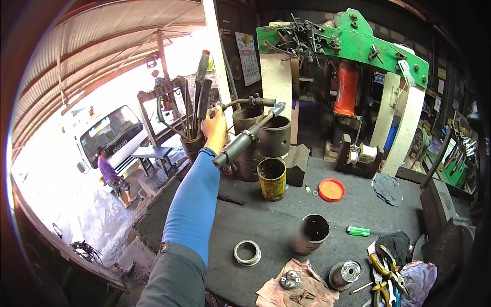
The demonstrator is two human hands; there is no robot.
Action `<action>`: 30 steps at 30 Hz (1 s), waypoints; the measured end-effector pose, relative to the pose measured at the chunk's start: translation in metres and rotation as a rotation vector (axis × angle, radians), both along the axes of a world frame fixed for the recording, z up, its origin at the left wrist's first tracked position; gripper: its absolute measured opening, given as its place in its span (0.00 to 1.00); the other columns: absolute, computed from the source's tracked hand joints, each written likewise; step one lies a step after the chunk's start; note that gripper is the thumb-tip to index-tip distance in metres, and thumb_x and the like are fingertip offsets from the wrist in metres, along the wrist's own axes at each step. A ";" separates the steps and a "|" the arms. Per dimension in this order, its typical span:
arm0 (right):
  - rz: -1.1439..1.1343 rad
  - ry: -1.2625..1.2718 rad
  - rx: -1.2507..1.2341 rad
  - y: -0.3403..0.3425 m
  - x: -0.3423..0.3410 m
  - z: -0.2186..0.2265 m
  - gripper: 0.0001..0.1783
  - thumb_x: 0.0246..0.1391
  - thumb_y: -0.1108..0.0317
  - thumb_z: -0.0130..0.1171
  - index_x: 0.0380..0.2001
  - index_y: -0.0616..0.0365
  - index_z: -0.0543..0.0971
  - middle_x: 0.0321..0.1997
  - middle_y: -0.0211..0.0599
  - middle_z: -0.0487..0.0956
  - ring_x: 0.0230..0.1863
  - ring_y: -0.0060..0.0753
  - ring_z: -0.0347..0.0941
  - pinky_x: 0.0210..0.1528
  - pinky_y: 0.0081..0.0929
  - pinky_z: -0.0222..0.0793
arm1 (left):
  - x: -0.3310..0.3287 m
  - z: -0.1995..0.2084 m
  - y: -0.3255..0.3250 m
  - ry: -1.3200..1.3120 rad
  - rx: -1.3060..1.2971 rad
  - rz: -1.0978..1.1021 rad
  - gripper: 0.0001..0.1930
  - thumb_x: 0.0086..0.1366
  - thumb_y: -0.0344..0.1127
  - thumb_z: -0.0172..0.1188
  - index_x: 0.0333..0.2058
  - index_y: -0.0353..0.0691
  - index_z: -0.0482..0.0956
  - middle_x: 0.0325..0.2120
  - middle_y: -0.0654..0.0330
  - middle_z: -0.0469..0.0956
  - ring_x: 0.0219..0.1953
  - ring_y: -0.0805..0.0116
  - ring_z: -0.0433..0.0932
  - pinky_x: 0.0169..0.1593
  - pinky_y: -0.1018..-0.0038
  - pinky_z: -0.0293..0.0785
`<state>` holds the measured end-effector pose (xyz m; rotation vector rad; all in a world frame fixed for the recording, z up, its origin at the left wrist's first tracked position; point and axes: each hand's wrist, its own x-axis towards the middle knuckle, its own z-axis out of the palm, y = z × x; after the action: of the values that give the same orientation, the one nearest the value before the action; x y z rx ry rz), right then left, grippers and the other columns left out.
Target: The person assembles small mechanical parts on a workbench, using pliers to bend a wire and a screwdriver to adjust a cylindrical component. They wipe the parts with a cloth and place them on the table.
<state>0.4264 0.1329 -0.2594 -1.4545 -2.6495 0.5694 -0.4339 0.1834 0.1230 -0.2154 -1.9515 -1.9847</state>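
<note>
My left hand (214,126) reaches far out over the bench, its fingers curled round the end of a bent metal rod tool (236,103) with a dark cylindrical head. Just below lies a second tool with a thick black handle (234,149) and a silvery tip, across large dark metal cylinders (273,137). Beside the hand, a can of long bars and handles (193,146) stands at the bench's left edge. Closer in is a yellow-stained can (271,180). My right hand is out of view.
A dark open cylinder (316,228), a metal ring (247,253), a red lid (331,190) and a green lighter (358,231) are on the bench. Pliers (386,266) lie on rags at right. A green-topped press (353,38) rises behind. Outside, a person (110,171) walks near a white vehicle.
</note>
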 end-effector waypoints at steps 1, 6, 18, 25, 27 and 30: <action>-0.007 -0.012 0.002 -0.001 0.002 -0.002 0.14 0.64 0.52 0.65 0.51 0.33 0.87 0.69 0.27 0.80 0.70 0.47 0.76 0.76 0.61 0.60 | -0.014 -0.009 0.005 0.055 0.046 0.013 0.41 0.73 0.59 0.70 0.71 0.32 0.75 0.29 0.57 0.86 0.28 0.71 0.80 0.36 0.67 0.75; -0.038 0.004 0.014 -0.001 0.013 -0.026 0.14 0.63 0.52 0.65 0.51 0.32 0.87 0.69 0.28 0.80 0.70 0.51 0.75 0.76 0.62 0.60 | -0.027 -0.007 0.011 0.039 0.231 -0.111 0.32 0.72 0.56 0.73 0.67 0.44 0.83 0.43 0.56 0.87 0.41 0.69 0.81 0.46 0.67 0.79; -0.079 -0.046 0.025 -0.004 0.006 -0.016 0.17 0.63 0.49 0.65 0.52 0.35 0.88 0.68 0.34 0.81 0.74 0.58 0.70 0.80 0.65 0.52 | -0.074 -0.013 0.026 0.039 0.279 -0.147 0.23 0.77 0.45 0.69 0.61 0.35 0.86 0.52 0.56 0.89 0.50 0.69 0.84 0.57 0.72 0.78; -0.084 -0.056 -0.024 -0.004 0.008 -0.011 0.18 0.63 0.48 0.64 0.53 0.35 0.88 0.70 0.37 0.80 0.78 0.59 0.64 0.81 0.65 0.50 | -0.065 -0.013 0.030 -0.026 0.265 -0.147 0.19 0.78 0.45 0.69 0.59 0.40 0.89 0.50 0.58 0.90 0.46 0.70 0.84 0.54 0.71 0.79; -0.085 -0.058 -0.016 -0.003 0.005 -0.015 0.18 0.63 0.47 0.65 0.53 0.34 0.88 0.71 0.39 0.79 0.80 0.60 0.62 0.82 0.65 0.49 | -0.076 -0.012 0.026 -0.014 0.227 -0.124 0.19 0.77 0.45 0.69 0.59 0.42 0.89 0.50 0.58 0.90 0.47 0.70 0.84 0.54 0.70 0.79; -0.087 -0.013 -0.052 -0.001 0.005 -0.019 0.19 0.63 0.47 0.64 0.54 0.34 0.88 0.73 0.40 0.78 0.81 0.62 0.60 0.82 0.66 0.48 | -0.090 -0.016 0.022 0.037 0.201 -0.090 0.19 0.77 0.47 0.69 0.59 0.42 0.89 0.50 0.56 0.90 0.47 0.68 0.84 0.55 0.69 0.79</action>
<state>0.4319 0.1322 -0.2784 -1.5836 -2.5848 0.6268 -0.5243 0.2054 0.1070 -0.2911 -1.7328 -2.2012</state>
